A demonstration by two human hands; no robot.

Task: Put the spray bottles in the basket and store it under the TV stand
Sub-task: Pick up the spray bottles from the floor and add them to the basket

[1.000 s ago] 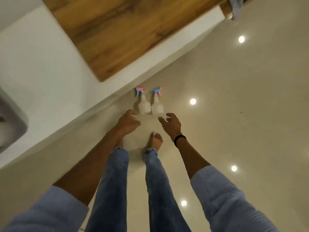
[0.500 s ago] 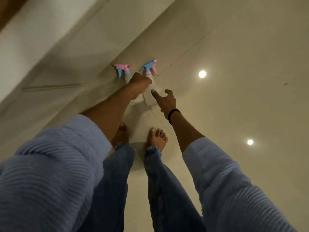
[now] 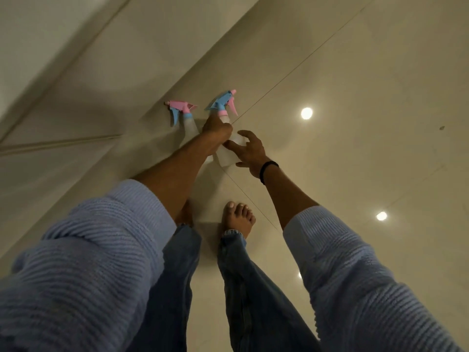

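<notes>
Together, two cloudy spray bottles (image 3: 227, 155), pink-and-blue heads; right hand (image 3: 253, 153) grip round one, left hand (image 3: 215, 132) grip unclear

Looks down on a glossy tiled floor (image 3: 355, 174) with two bottles standing side by side: pink-headed spray bottle (image 3: 189, 124) left, blue-headed spray bottle (image 3: 224, 156) right. Shows the left hand (image 3: 215, 130) curled between their necks, grip unclear, and the right hand (image 3: 251, 151) holding the blue-headed spray bottle's body. Catches a bare foot (image 3: 237, 219) just below.
</notes>
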